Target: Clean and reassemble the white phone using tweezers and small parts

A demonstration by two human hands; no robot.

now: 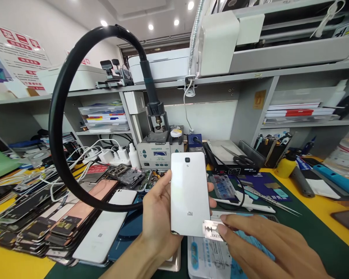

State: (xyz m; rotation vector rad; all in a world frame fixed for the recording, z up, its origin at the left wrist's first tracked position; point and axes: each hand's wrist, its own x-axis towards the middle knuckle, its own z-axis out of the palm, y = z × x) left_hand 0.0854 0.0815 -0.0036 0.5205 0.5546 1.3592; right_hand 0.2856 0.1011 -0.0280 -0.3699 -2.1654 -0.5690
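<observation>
A white smartphone (pixel 189 186) with an "MI" logo is held upright, back facing me, in my left hand (pixel 157 209). The fingertips of that hand curl around the phone's right edge. One lower corner of the phone looks dark and chipped. Between the thumb and fingers of my right hand (pixel 258 240) is a thin metal razor blade (pixel 211 230), overlapping the phone's lower right corner. Whether the blade's edge touches the phone's seam I cannot tell. Beneath both hands lies a box with blue and white wrapping (pixel 209 257).
Stacked phones and screens (pixel 26 217) fill the left side. A black flexible hose (pixel 56 116) arches over them to a hot-air station (pixel 159 155). Tweezers (pixel 270 199), a white tool (pixel 250 205) and scissors (pixel 244 159) lie right. A clear bottle (pixel 344 155) stands far right.
</observation>
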